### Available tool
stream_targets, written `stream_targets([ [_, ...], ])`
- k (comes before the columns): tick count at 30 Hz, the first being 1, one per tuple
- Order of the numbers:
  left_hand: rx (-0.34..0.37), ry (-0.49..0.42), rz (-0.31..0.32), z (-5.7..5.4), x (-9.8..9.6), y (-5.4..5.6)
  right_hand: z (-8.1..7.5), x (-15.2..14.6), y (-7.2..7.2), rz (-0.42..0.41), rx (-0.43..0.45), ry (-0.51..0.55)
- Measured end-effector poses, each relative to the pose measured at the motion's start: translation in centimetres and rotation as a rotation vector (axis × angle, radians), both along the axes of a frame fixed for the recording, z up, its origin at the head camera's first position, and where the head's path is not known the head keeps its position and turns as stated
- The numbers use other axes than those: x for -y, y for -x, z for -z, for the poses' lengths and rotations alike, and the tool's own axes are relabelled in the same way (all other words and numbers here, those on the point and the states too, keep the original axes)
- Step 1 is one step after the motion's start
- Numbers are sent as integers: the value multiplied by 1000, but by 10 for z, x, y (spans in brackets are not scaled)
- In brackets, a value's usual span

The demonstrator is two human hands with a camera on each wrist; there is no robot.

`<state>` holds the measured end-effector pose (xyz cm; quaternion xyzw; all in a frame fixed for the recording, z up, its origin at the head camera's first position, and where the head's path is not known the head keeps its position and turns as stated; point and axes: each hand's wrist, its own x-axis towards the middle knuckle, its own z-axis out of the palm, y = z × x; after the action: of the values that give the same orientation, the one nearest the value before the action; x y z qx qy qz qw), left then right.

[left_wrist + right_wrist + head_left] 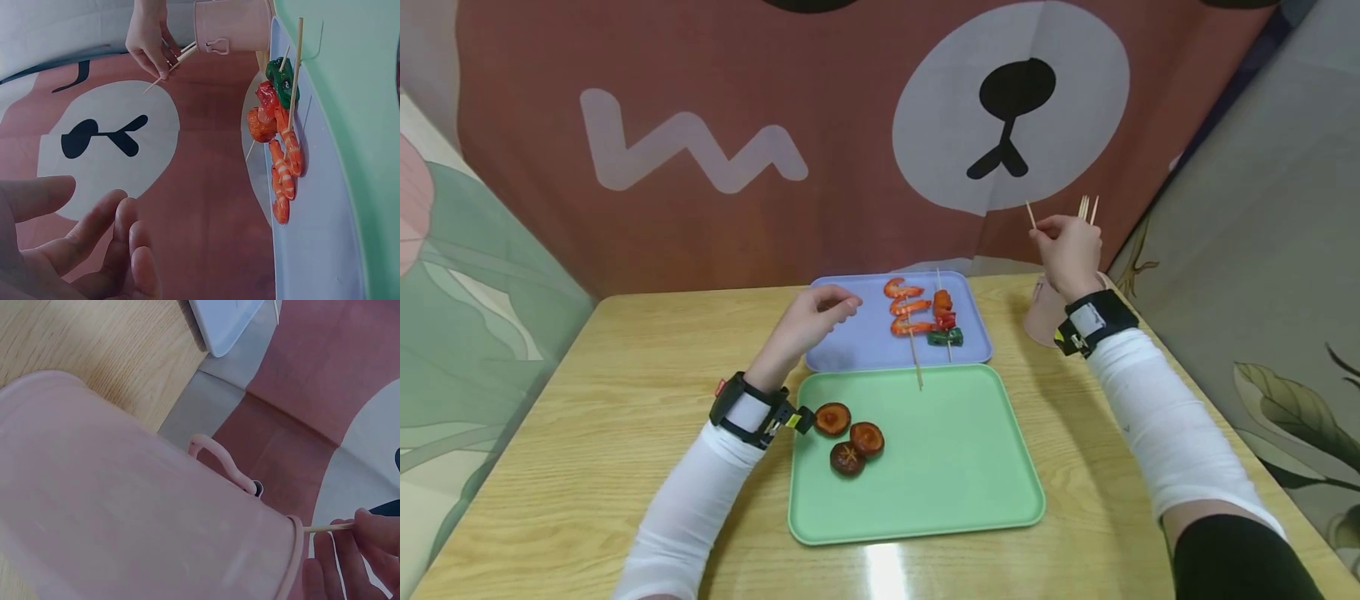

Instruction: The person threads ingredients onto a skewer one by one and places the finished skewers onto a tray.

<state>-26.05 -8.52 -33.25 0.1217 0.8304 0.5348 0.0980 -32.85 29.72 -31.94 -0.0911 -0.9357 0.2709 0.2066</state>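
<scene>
Thumb and fingers of my right hand (1070, 252) pinch a thin wooden skewer (1030, 215) above the pink bucket (1042, 312). In the right wrist view, a stretch of stick (324, 529) runs from the bucket's rim to those fingertips. More skewers (1084, 207) rise behind the hand. My left hand (812, 319) hovers near the left side of the blue tray (861, 354), fingers loosely bent and holding nothing. On that tray lie a shrimp skewer (910, 307) and a second skewer with orange, red and green pieces (945, 318).
A green tray (940, 467) lies in front of the blue one, with three brown mushrooms (867, 439) at its left. The shrimp skewer's stick reaches over its back edge. A bear-print cloth (850, 217) hangs behind the wooden table (662, 350).
</scene>
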Motion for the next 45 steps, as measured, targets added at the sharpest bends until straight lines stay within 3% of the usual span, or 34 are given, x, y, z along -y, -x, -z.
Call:
stream_targets([
  [7, 8, -9, 5, -1, -2, 0, -2, 3, -3, 22, -34, 21],
  [12, -59, -32, 22, -9, -6, 3, -12, 7, -7, 30, -83, 50],
  [23, -205, 55, 20, -55, -20, 14, -58, 25, -25, 32, -335, 82],
  [28, -242, 89, 36, -69, -33, 18, -78, 39, -38, 1, -441, 127],
  [37, -376, 71, 16, -75, -52, 25, -101, 60, -60, -104, -664, 243],
  [45, -522, -5, -39, -77, -67, 25, -97, 66, -81, -141, -732, 404],
])
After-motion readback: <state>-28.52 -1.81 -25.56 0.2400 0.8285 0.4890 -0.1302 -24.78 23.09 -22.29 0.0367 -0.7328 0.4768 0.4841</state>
